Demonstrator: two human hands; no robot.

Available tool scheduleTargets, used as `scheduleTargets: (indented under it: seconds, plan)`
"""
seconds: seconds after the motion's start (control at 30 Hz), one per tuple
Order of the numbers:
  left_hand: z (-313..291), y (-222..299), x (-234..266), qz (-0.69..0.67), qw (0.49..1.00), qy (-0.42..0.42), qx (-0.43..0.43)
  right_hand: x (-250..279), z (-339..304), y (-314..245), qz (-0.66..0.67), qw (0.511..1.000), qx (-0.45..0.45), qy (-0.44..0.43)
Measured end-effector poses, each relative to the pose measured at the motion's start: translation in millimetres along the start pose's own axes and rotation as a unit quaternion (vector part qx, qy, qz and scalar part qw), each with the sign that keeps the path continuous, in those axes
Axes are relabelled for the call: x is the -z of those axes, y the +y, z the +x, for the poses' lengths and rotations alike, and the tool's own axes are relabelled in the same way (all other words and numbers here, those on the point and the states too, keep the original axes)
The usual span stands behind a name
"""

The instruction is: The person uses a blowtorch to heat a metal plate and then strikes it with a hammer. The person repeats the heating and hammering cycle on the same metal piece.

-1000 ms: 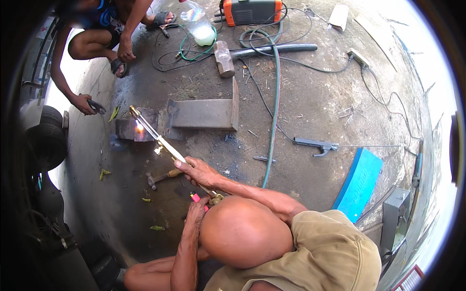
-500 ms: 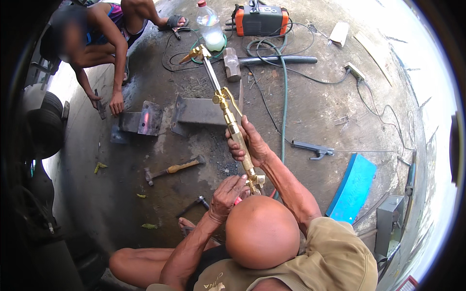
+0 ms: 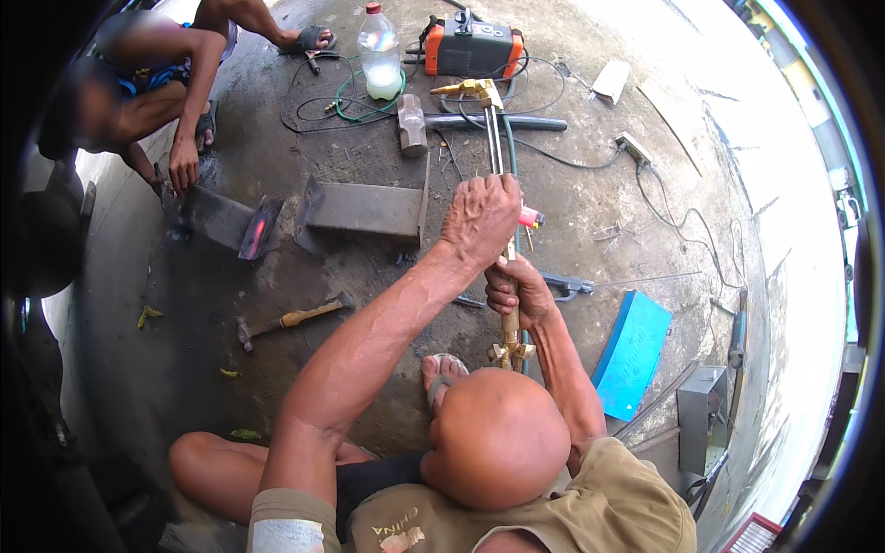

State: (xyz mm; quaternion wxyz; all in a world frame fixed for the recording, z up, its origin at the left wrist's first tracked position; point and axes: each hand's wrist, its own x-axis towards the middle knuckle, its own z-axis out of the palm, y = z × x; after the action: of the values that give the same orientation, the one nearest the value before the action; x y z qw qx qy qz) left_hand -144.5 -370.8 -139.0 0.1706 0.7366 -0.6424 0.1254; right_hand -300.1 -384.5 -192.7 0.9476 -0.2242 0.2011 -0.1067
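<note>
A brass cutting torch (image 3: 480, 89) stretches away from me, its angled head at the far end. My right hand (image 3: 524, 291) is wrapped round its handle, above the brass valves (image 3: 511, 353). Farther along, my left hand (image 3: 481, 217) is closed over the torch's front part, and a pink lighter (image 3: 531, 217) sticks out from its right side. The fist covers the torch's lever and front fittings. To the left lies a steel channel piece (image 3: 364, 208) with end plates. A smaller steel piece (image 3: 221, 221) has a red-glowing spot on its plate.
A co-worker's hand (image 3: 184, 164) rests by the smaller steel piece. Around lie a sledgehammer (image 3: 412, 126), ball-peen hammer (image 3: 293, 318), plastic bottle (image 3: 379, 55), welding machine (image 3: 472, 48), electrode holder (image 3: 567, 286), blue box (image 3: 632, 355) and metal box (image 3: 702, 419). Cables and a hose cross the concrete.
My left hand has gone from the torch's near end up to its front part, with the lighter. The torch has swung more upright to the right. The co-worker's steel piece has turned.
</note>
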Motion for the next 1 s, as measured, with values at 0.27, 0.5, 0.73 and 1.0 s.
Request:
scheduleTargets:
  seconds: [0.27, 0.5, 0.73, 1.0]
  plan:
    - [33.4, 22.8, -7.1, 0.090, 0.951, -0.003, -0.295, 25.6, -26.7, -11.9, 0.050, 0.997, 0.053, 0.003]
    - [53.4, 22.5, -25.9, 0.057, 0.899, -0.130, -0.413, 37.9, -23.9, 6.4, 0.040, 0.997, 0.067, 0.007]
    - [13.4, -8.9, 56.4, 0.138, 0.938, -0.173, -0.266, 72.6, -25.0, -14.2, 0.046, 0.994, 0.041, 0.095]
    - [-156.9, -91.9, 213.6, -0.092, 0.962, -0.234, -0.105, 145.6, -25.3, -40.5, 0.208, 0.970, 0.018, 0.125]
